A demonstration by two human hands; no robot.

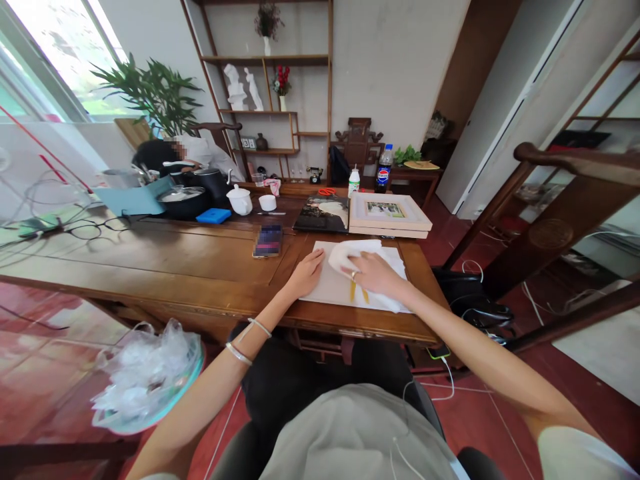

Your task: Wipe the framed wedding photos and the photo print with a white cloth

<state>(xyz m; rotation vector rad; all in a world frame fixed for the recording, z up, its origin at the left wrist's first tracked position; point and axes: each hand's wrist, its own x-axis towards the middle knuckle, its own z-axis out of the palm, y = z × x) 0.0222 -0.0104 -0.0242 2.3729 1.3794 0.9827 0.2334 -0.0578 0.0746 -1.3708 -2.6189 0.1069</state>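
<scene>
A flat pale board point(327, 293) lies on the wooden table in front of me. My left hand point(306, 275) rests at its left edge, fingers stretched out and flat. On the board, my right hand point(376, 273) presses and grips a white cloth point(345, 255), which is bunched under the fingers and spreads out to the right. Two short yellow strips point(353, 291) show on the board just below my right hand; their kind I cannot make out. What lies under the cloth is hidden.
Behind the board are a white-framed picture point(417, 212), a dark book or folder point(317, 215) and red scissors point(327, 191). A phone point(269, 241) lies to the left. Bottles point(384, 170), a white teapot point(240, 200) and a pot point(184, 201) stand farther back. A bag-filled bin point(150, 380) stands lower left.
</scene>
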